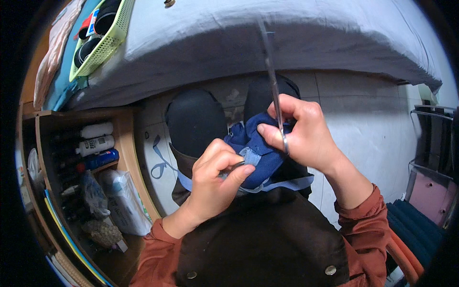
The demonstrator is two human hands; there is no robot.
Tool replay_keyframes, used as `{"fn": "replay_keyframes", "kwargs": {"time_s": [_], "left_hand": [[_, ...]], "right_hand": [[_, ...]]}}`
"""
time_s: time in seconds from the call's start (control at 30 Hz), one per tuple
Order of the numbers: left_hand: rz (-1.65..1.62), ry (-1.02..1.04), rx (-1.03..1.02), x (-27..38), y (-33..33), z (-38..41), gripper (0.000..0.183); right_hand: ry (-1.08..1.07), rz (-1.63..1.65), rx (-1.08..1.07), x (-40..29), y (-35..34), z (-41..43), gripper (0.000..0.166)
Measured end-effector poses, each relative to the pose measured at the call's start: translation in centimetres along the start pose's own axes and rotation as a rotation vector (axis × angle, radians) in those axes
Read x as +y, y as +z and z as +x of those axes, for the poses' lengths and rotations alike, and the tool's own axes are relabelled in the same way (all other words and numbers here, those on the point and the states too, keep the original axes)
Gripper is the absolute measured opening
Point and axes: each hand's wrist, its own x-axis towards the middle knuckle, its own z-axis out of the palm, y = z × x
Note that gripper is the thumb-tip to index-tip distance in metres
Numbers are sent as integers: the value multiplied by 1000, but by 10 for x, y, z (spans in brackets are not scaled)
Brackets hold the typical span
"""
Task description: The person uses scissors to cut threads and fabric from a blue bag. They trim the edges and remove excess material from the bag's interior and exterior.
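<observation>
Navy blue fabric lies bunched over my lap, between my two hands. My left hand pinches the edge of a light blue ribbed fabric piece, and a small dark item shows between its fingertips. With thumb and fingers, my right hand grips a fold of the navy fabric. A long, thin metal tool, possibly scissors, sticks out from the right hand toward the bed, its lower end curving by the thumb. Which kind of tool it is, I cannot tell for sure. A pale blue strap runs across my lap under the fabric.
Ahead stands a grey-sheeted bed with a green plastic basket at its left. An open wooden shelf holds bottles and packages. On the tiled floor lies a strap end. A metal rack stands at right.
</observation>
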Motion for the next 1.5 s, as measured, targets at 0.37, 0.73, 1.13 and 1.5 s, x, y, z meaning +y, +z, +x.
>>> {"fn": "replay_keyframes", "kwargs": {"time_s": [0.37, 0.73, 1.13, 1.5], "left_hand": [[-378, -283, -65, -13, 5, -5, 13], [-38, -84, 1, -3, 1, -9, 14], [276, 386, 60, 6, 18, -9, 24], [140, 259, -45, 2, 27, -8, 24]], "right_hand": [[209, 378, -11, 21, 4, 3, 20], [223, 631, -10, 17, 4, -3, 17], [177, 939, 79, 33, 8, -28, 29], [170, 1009, 188, 47, 15, -36, 29]]}}
